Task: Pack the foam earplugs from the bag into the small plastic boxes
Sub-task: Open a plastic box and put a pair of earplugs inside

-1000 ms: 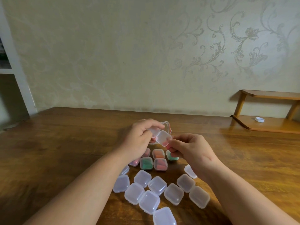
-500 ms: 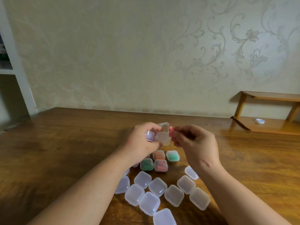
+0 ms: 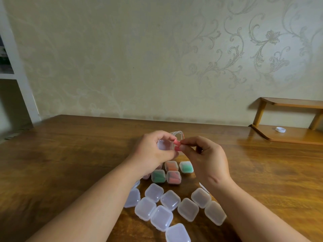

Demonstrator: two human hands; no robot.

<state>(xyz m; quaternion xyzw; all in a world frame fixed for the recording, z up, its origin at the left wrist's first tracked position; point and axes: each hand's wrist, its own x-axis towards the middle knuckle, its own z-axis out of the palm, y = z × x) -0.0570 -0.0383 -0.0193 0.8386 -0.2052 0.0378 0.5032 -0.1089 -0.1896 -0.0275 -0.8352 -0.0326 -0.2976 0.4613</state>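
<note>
Centrally, left hand gripping one open box, right hand pinching two pink earplugs, four filled boxes plainly showing.

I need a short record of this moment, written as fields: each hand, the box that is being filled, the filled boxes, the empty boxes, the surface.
left hand: holds a small clear box, lid open
right hand: pinches pink earplugs at the box opening
filled boxes: at least four, orange or green inside, just below the hands
empty boxes: shut clear cluster, nearest the camera
table: brown wood
</note>
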